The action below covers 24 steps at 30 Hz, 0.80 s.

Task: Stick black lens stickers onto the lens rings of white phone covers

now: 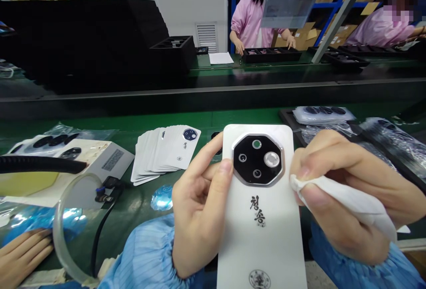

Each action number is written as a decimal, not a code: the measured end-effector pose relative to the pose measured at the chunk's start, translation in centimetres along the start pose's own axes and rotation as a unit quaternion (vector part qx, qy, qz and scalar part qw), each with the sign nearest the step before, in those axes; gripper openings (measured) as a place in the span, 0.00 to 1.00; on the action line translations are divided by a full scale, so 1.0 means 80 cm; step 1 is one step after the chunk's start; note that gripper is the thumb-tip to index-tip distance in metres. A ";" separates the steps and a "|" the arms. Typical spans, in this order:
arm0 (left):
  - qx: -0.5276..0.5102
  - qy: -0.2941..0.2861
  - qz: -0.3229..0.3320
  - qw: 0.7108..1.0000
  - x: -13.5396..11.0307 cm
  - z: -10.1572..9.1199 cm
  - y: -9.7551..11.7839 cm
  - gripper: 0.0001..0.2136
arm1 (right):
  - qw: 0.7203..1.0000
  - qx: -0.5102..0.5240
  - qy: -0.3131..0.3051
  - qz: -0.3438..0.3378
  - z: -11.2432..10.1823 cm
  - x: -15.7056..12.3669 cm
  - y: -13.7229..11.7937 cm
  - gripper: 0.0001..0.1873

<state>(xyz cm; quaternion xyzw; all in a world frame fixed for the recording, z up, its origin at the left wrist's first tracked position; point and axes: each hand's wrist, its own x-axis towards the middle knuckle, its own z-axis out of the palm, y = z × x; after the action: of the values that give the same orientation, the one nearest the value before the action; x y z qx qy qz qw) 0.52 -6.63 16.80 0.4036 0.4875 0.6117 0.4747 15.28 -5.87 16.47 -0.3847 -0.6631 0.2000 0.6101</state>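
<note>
My left hand (203,204) grips the left edge of a white smartphone (276,235), thumb beside its camera block. The phone stands nearly upright with its back toward me, showing an octagonal black camera block (256,164), dark Korean lettering and a round emblem low down. At the phone's right edge, my right hand (353,191) pinches a folded white cloth (353,204) between thumb and fingers. A fanned stack of white cards (166,153) printed with a phone-back design lies left of my left hand. Near it rests a crumpled blue film (162,197).
A white box (109,160), a clear hose (59,231) and a black cable stand at left, near another person's hand (26,253). Bagged phones (322,115) lie in a dark tray at right. Beyond a ledge, a person in pink (249,18) handles a black tray (271,55).
</note>
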 end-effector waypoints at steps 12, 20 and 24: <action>0.025 -0.005 0.070 0.997 0.000 -0.002 -0.007 0.16 | 0.987 -0.096 -0.081 -0.096 -0.007 0.016 -0.008 0.05; 0.125 0.038 0.171 0.977 -0.007 0.001 -0.012 0.15 | 0.944 -0.235 -0.154 -0.173 -0.006 0.011 0.000 0.08; 0.152 0.049 0.216 0.963 -0.011 0.002 -0.015 0.16 | 0.936 -0.236 -0.174 -0.193 -0.006 0.009 0.004 0.08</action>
<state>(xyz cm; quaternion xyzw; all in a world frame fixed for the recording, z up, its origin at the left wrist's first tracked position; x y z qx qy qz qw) 1.09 -7.36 15.67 0.5361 0.4987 0.6374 0.2399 15.88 -5.27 16.79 -0.3412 -0.8484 -0.0201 0.4044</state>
